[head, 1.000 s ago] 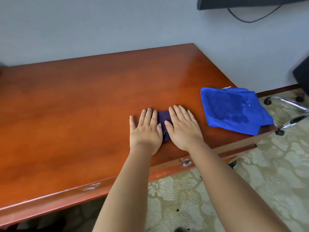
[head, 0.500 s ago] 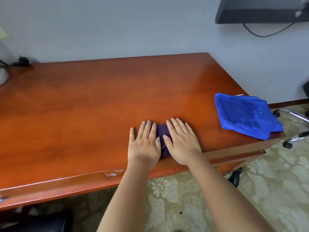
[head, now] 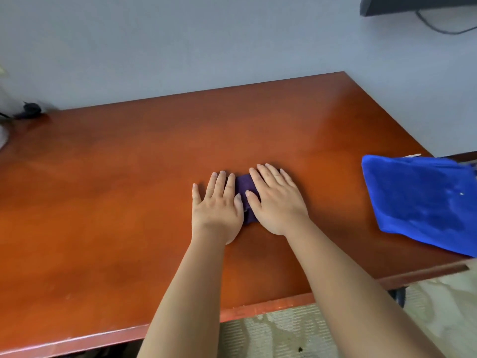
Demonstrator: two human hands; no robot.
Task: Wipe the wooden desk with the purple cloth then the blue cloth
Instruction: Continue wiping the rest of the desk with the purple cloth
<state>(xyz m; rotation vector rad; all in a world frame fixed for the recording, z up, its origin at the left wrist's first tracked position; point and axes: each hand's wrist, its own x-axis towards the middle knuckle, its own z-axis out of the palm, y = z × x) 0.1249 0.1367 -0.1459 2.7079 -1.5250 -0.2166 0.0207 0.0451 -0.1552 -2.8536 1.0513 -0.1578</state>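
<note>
Both hands lie flat on the wooden table (head: 129, 192), side by side, with the purple cloth (head: 244, 186) pinned under them. The left hand (head: 216, 210) and the right hand (head: 277, 202) each have straight fingers pressed down, so the grip is an open-palmed press and not a pinch; nothing is curled round the fabric. Only a narrow strip of the purple cloth shows in the gap between the two hands (the rest is hidden beneath the palms, so its full outline cannot be made out). What shows runs away from the person, roughly along the line of the fingers, which point toward the wall (head: 180, 47) at the far edge.

The blue cloth (head: 418, 202) lies well apart from the grip, off to the right-hand side and close to the table's right edge, spread flat with one corner hanging near the front rim. Its long axis looks to run diagonally, from the far left down toward the near right. The right hand is plainly the nearer one to it.

My guess is the purple wiping is under way, with much bare wood lying to the left of the grip; the blue cloth looks untouched and would fall to the right hand.
</note>
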